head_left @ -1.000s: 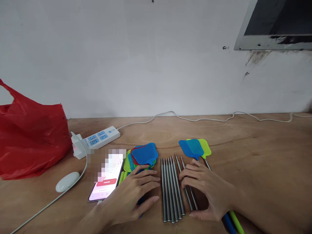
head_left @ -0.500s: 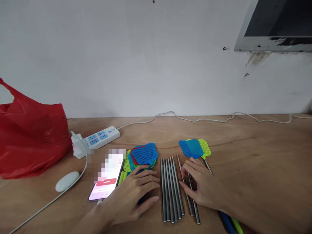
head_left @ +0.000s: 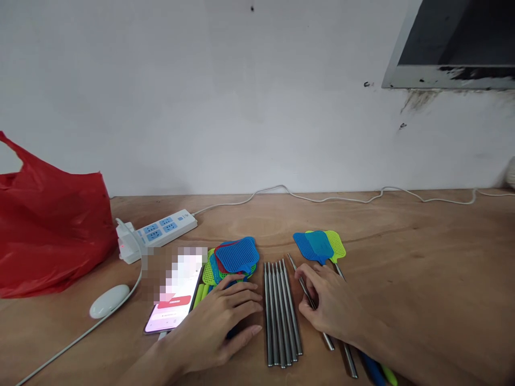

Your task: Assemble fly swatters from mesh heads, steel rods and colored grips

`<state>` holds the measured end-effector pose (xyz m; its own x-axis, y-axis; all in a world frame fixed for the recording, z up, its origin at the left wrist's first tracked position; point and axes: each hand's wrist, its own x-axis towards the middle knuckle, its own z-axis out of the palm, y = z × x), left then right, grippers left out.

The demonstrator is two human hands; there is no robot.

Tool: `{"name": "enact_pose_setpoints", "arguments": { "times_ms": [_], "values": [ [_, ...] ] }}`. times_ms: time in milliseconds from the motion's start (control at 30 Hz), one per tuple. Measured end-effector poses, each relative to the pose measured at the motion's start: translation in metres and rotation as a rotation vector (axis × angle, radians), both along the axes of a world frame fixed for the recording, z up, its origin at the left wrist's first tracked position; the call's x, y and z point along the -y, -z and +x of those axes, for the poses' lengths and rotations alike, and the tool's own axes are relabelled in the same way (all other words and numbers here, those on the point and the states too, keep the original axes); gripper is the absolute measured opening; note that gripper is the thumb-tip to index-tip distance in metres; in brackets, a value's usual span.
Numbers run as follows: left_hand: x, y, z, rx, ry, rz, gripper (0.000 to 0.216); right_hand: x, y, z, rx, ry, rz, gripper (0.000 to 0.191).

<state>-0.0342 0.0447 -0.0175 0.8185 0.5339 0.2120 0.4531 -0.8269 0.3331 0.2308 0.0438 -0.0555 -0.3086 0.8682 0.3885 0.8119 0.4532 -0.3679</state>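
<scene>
Resting palm-down on the wooden desk [head_left: 422,252], the left hand [head_left: 217,327] lies flat with its fingers [head_left: 245,305] spread and holding nothing, covering the handles of a stack of blue, red and green fly-swatter heads [head_left: 235,256] at the middle of the desk. Just right of that hand, a tidy row of steel rods [head_left: 279,313] lies side by side, running from near to far. The right hand [head_left: 332,305] sits just right of the row, its fingers [head_left: 308,279] curled narrowly over a single loose rod [head_left: 300,279] that lies slanted, apart from the row; whether they grip it or only press on it I cannot tell. A second loose rod [head_left: 349,360] shows near the wrist. Farther off lie two assembled swatters [head_left: 319,245], blue over green, their coloured handles [head_left: 378,372] peeking out beneath the right forearm. To the left are a lit phone [head_left: 173,308], a white mouse [head_left: 109,300], a white power strip [head_left: 159,233] with a cable [head_left: 322,197] along the wall, and a red plastic bag [head_left: 48,225].
</scene>
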Motion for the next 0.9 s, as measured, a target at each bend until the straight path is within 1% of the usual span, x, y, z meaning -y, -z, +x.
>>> {"name": "enact_pose_setpoints", "arguments": {
  "times_ms": [67, 133, 167, 200, 267, 300, 367, 433, 500, 600, 700, 733, 800, 900],
  "values": [
    [0.0, 0.0, 0.0, -0.009, 0.009, -0.001, 0.021, -0.002, -0.001, 0.003, -0.163, -0.032, -0.059, 0.028],
    [0.0, 0.0, 0.0, -0.013, 0.006, -0.005, 0.021, -0.005, -0.002, 0.008, -0.427, -0.074, -0.18, 0.019],
    [-0.001, 0.001, -0.001, -0.015, 0.0, -0.008, 0.021, -0.007, -0.004, 0.01, -0.587, -0.089, -0.267, 0.015],
    [-0.001, 0.001, -0.001, -0.017, -0.004, -0.011, 0.021, -0.009, -0.005, 0.012, -0.747, -0.101, -0.356, 0.015],
    [-0.001, 0.002, -0.001, -0.014, -0.012, -0.012, 0.022, -0.012, -0.009, 0.016, -1.013, -0.122, -0.498, 0.022],
    [-0.001, 0.002, -0.001, -0.012, -0.009, -0.012, 0.022, -0.013, -0.012, 0.017, -1.099, -0.125, -0.54, 0.024],
    [-0.001, 0.003, -0.001, -0.003, 0.0, -0.008, 0.021, -0.014, -0.015, 0.017, -1.177, -0.113, -0.556, 0.028],
    [0.0, 0.003, -0.001, 0.005, 0.0, -0.006, 0.021, -0.014, -0.017, 0.016, -1.166, -0.079, -0.513, 0.032],
    [0.0, 0.003, -0.001, 0.009, -0.004, -0.009, 0.021, -0.012, -0.015, 0.015, -1.102, -0.053, -0.425, 0.033],
    [0.0, 0.003, -0.001, 0.004, -0.004, -0.009, 0.02, -0.006, -0.006, 0.017, -0.984, -0.039, -0.227, 0.03],
    [0.0, 0.003, -0.001, -0.001, -0.005, -0.005, 0.02, -0.002, 0.004, 0.022, -0.856, -0.046, -0.016, 0.021],
    [0.0, 0.003, -0.001, -0.004, -0.008, -0.007, 0.02, -0.001, 0.006, 0.023, -0.808, -0.052, 0.031, 0.018],
    [0.0, 0.004, -0.001, -0.006, -0.013, -0.013, 0.02, -0.002, 0.007, 0.025, -0.673, -0.102, 0.03, 0.015],
    [0.0, 0.004, -0.001, -0.016, -0.007, -0.017, 0.02, -0.004, 0.0, 0.024, -0.487, -0.2, -0.08, 0.016]
  ]
}}
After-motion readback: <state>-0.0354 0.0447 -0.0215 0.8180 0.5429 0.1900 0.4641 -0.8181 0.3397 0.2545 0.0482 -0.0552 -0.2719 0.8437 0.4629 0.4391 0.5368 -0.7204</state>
